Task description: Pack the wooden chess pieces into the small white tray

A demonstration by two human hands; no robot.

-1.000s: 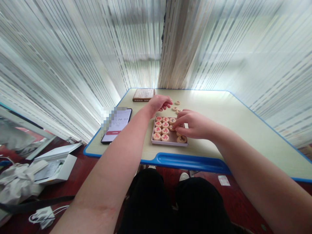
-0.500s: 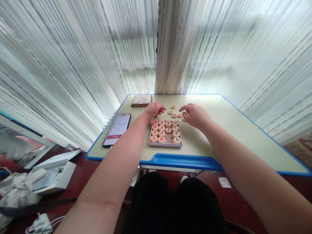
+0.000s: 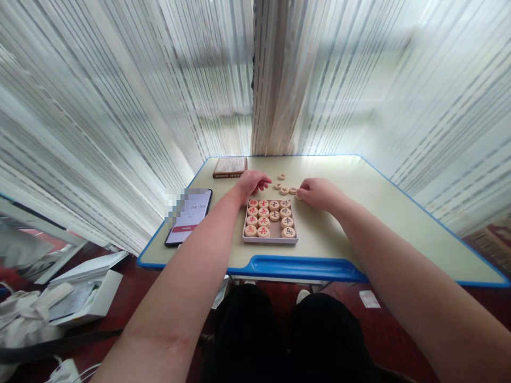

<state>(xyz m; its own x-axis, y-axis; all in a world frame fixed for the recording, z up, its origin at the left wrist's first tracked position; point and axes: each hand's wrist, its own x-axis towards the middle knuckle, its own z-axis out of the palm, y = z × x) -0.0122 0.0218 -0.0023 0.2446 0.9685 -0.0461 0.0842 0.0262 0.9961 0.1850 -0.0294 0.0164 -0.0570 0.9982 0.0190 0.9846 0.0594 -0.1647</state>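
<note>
A shallow box point(image 3: 270, 240) holds rows of Chinese chess pieces, red characters on the left and black on the right, with a gap near its front. My left hand point(image 3: 254, 183) hovers behind the box's back left corner, its fingers loosely bent and apart, nothing in them. Several loose pieces lie behind the box, among them a Chinese chess piece point(image 3: 284, 191) in the middle and another point(image 3: 281, 177) farther back. To their right, my right hand point(image 3: 317, 192) is pinched on a Chinese chess piece point(image 3: 298, 196) at the tabletop, mostly covered by the fingers.
On the left of the table point(image 3: 383, 223) lies a phone point(image 3: 191, 215) with a running timer. A brown-edged box point(image 3: 230, 167) sits at the back left. A blue trough point(image 3: 303, 265) forms the front edge; curtains point(image 3: 275, 80) hang behind.
My right hand has closed its fingers, which were spread above the loose pieces, and now pinches one. My left hand stays nearly in place. The view has shifted slightly.
</note>
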